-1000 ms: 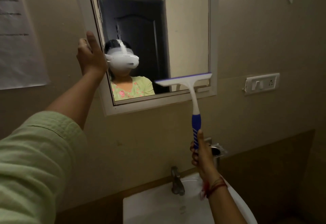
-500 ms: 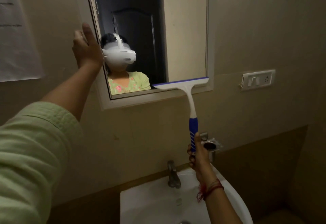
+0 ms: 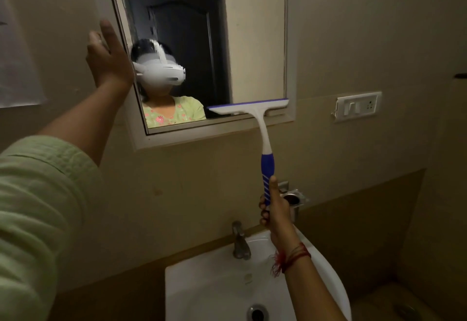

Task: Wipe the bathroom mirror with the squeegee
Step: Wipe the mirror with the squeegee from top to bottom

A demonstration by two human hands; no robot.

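Note:
A white-framed bathroom mirror (image 3: 255, 43) hangs on the beige wall, tilted in view. My right hand (image 3: 275, 209) grips the blue lower handle of a white and blue squeegee (image 3: 262, 128). Its blade lies across the mirror's bottom right corner, at the lower frame edge. My left hand (image 3: 108, 60) rests flat against the mirror's left frame, fingers up, holding nothing. A streak of smear shows on the glass near the upper left.
A white sink (image 3: 214, 285) with a metal tap (image 3: 240, 241) sits below my right hand. A metal holder (image 3: 293, 200) is fixed to the wall behind that hand. A white switch plate (image 3: 358, 106) is right of the mirror. Paper (image 3: 17, 68) hangs at far left.
The squeegee blade has slid down the right side of the mirror to its bottom edge. My left hand stays on the frame. The camera has shifted slightly.

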